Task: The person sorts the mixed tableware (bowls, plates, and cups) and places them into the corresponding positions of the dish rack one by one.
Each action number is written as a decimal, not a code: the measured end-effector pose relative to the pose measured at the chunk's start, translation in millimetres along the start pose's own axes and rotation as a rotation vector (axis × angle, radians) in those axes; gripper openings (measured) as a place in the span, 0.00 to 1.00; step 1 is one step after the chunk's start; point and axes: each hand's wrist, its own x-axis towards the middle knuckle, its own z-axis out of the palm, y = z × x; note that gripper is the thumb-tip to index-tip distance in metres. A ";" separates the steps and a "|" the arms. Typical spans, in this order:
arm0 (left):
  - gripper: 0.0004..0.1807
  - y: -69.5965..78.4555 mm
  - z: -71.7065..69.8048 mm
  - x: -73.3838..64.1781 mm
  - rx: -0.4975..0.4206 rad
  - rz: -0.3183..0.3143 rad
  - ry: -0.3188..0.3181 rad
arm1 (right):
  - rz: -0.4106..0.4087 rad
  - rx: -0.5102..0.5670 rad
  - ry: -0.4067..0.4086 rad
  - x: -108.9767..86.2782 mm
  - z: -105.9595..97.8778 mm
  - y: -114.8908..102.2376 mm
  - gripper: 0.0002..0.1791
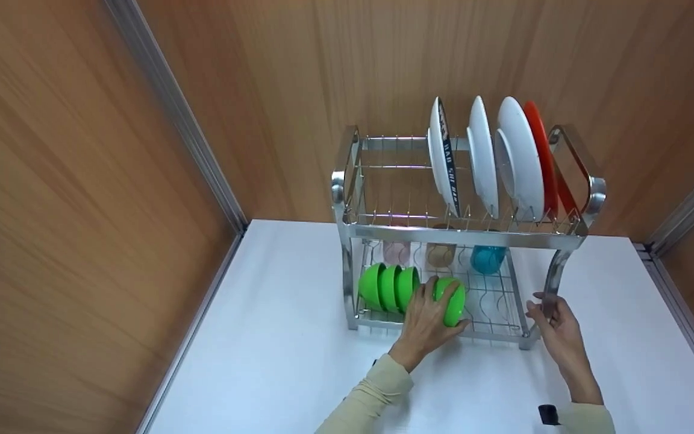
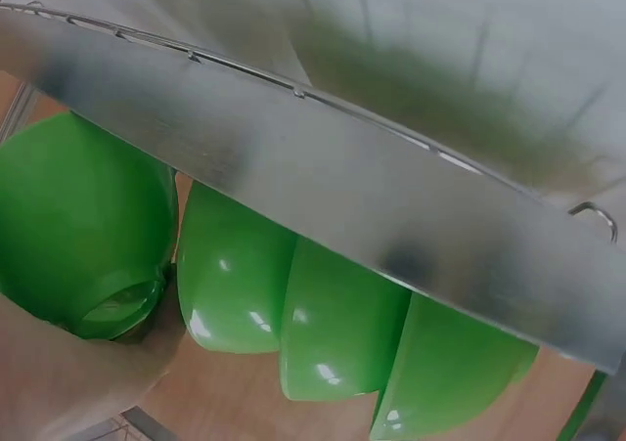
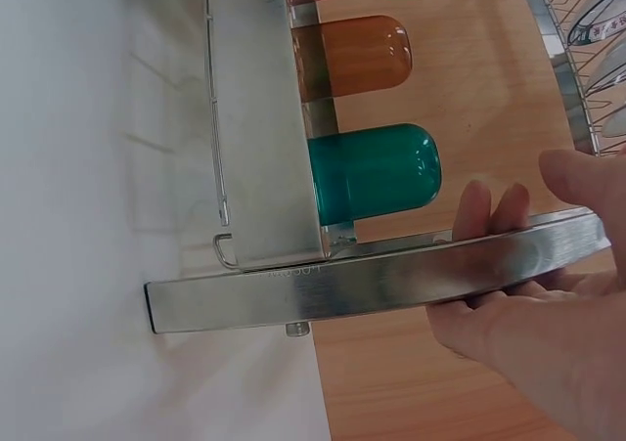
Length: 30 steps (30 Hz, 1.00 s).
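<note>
A metal two-tier dish rack [image 1: 461, 237] stands on the white table. My left hand [image 1: 424, 322] holds a green bowl [image 1: 456, 304] on its side at the front of the lower tier, fingers over its back and thumb at its rim. Left of that bowl, three more green bowls [image 1: 371, 286] stand on edge in a row; the left wrist view shows them as a row of green bowls [image 2: 342, 319] behind the front rail. With its fingers curled round the rack's front right leg [image 3: 391, 270], my right hand [image 1: 561, 331] grips the metal.
Several plates stand upright in the top tier: white ones [image 1: 482, 160] and a red one [image 1: 543, 163] at the right. Pink [image 1: 396, 252], brown [image 1: 441, 254] and teal cups [image 1: 488, 260] sit upside down behind the bowls. A wood-grain wall [image 1: 262, 108] rises behind the rack.
</note>
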 end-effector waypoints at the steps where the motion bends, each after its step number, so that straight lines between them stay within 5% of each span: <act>1: 0.47 -0.2 0.9 0.7 0.006 -0.001 -0.003 | -0.001 0.004 0.001 0.1 -0.1 0.5 0.31; 10: 0.47 -4.5 14.1 6.9 0.219 0.024 0.003 | -0.003 0.011 -0.008 -0.4 0.0 0.6 0.30; 15: 0.47 -6.9 15.3 12.9 0.320 0.017 -0.069 | -0.009 0.012 -0.004 -0.4 -0.2 0.8 0.29; 21: 0.46 -13.5 19.0 15.1 0.396 0.040 -0.141 | -0.009 0.034 0.007 -0.4 -0.1 2.2 0.29; 30: 0.46 -19.2 25.3 14.9 0.413 0.057 -0.145 | -0.008 0.018 0.017 -1.5 0.5 4.2 0.28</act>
